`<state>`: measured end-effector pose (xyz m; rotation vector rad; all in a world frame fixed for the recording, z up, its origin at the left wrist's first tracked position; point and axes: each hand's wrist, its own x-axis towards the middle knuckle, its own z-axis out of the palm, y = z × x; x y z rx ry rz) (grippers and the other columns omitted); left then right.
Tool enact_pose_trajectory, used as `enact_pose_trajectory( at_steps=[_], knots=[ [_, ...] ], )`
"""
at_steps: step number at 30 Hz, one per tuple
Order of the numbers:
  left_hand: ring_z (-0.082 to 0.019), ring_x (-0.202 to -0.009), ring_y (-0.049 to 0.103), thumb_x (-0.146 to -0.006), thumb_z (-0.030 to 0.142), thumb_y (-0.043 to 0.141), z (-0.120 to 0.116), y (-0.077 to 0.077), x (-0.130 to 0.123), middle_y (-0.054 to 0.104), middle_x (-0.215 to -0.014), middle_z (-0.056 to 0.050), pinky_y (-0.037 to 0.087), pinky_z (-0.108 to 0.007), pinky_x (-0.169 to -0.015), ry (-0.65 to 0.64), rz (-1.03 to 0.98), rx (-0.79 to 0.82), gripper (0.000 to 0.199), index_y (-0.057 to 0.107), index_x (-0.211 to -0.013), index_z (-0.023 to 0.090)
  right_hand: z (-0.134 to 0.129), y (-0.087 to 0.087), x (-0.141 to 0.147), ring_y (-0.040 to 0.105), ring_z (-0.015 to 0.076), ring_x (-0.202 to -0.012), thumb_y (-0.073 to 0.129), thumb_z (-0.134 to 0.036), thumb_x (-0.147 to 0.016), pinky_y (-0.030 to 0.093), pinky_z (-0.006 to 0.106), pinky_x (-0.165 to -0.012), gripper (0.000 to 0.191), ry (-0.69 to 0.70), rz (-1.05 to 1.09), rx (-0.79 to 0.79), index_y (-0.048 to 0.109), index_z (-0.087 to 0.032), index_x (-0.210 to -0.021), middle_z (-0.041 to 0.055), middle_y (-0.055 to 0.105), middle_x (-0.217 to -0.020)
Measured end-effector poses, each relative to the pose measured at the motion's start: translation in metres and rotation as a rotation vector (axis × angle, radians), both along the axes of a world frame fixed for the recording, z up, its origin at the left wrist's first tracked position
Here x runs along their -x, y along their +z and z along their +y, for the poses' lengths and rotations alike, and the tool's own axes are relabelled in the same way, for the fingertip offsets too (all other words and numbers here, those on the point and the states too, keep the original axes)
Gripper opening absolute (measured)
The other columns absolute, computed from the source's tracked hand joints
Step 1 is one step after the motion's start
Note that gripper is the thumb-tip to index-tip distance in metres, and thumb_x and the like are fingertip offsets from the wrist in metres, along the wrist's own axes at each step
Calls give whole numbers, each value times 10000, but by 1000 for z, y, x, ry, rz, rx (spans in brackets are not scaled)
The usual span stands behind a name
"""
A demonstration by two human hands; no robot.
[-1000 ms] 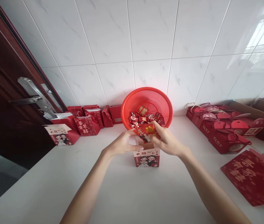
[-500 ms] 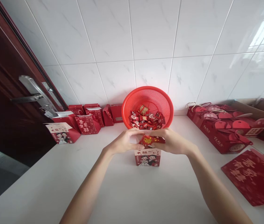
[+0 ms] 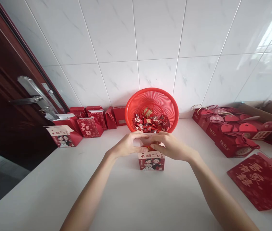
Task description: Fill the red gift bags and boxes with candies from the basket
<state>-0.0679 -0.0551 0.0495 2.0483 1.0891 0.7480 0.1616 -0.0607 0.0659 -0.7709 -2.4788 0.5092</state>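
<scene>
A small gift box (image 3: 151, 163) with a cartoon couple printed on its front stands upright on the white table. My left hand (image 3: 126, 146) is closed on the box's upper left edge, thumb in front and fingers behind. Over the open top is my right hand (image 3: 172, 146), its fingers bent down into the opening around a red candy packet (image 3: 148, 148). Only a sliver of that packet shows; my fingers and the box hide the rest. Just behind the box, a red plastic basket (image 3: 152, 90) holds many wrapped candies (image 3: 148, 121).
Several red gift boxes (image 3: 90, 127) stand at the back left beside a dark door (image 3: 3, 64). At the right are red handled boxes (image 3: 229, 141), flat red cartons (image 3: 253, 179) and a cardboard box (image 3: 258, 110). A tiled wall (image 3: 116, 32) rises behind.
The red packet has gone lower into the box and is now mostly hidden. My right hand has moved slightly left with it; my left hand keeps its hold on the box.
</scene>
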Motion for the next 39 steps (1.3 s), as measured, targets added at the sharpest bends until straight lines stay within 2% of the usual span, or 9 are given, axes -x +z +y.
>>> enact_pose_trajectory(
  at_steps=[5,12,16,19,22,26,32,37,39],
  knots=[
    [-288,-1239,573,-722,388,821,1,-1,1,651,-1299,-85,446,-413,-1064,5,0,26,533,693,-1217,236,2,1,-4,618,164,-754,499,-170,-944,455,273,-657,186,-73,9,54,682,-190,-970,47,708,-891],
    [-259,-1127,645,-776,400,770,-1,0,-3,707,-1211,-73,519,-358,-971,26,-15,-14,374,739,-1099,213,8,3,-20,629,161,-797,548,-268,-944,483,278,-712,137,-181,216,-56,662,-202,-984,49,706,-958],
    [-242,-1057,674,-821,410,726,1,-3,-4,734,-1119,-75,542,-334,-921,33,-38,-72,308,749,-1036,192,10,5,-28,644,200,-877,650,-396,-885,494,308,-727,322,-265,136,-46,625,-218,-1153,79,680,-1114],
    [-243,-1046,678,-848,438,689,3,-5,-3,740,-1081,-83,546,-329,-906,39,-20,-113,305,752,-996,179,14,3,-29,641,216,-867,707,-445,-829,485,308,-702,495,-261,-13,45,585,-224,-1255,83,683,-1086],
    [-243,-1047,677,-802,429,740,4,-6,0,730,-1108,-82,541,-329,-917,8,33,-149,341,745,-1038,183,20,-3,-28,616,199,-775,659,-372,-869,444,281,-635,325,-243,-123,130,638,-203,-1146,64,689,-904],
    [-237,-1105,659,-816,336,720,8,-11,2,714,-1191,-81,528,-328,-957,-8,30,-176,332,719,-1119,199,29,-13,-25,572,173,-731,580,-276,-905,403,259,-612,121,-238,-102,103,653,-181,-923,55,664,-812],
    [-248,-1106,664,-877,317,621,15,-21,-4,718,-1186,-94,550,-349,-936,26,-55,-182,285,722,-1115,196,31,-17,-19,503,132,-637,545,-197,-898,353,237,-572,97,-257,-57,96,604,-171,-825,27,620,-732],
    [-262,-1223,607,-889,308,607,16,-26,-7,620,-1384,-80,515,-374,-1008,61,-87,-209,475,590,-1356,228,32,-18,-15,463,129,-606,491,-173,-909,324,246,-570,158,-274,-59,81,609,-176,-804,16,593,-692],
    [-263,-1209,614,-890,316,605,17,-27,-8,617,-1389,-84,514,-374,-1006,73,-84,-213,479,587,-1360,223,32,-18,-13,461,133,-606,479,-170,-918,311,251,-571,180,-282,-77,72,613,-175,-799,19,587,-687]
  ],
)
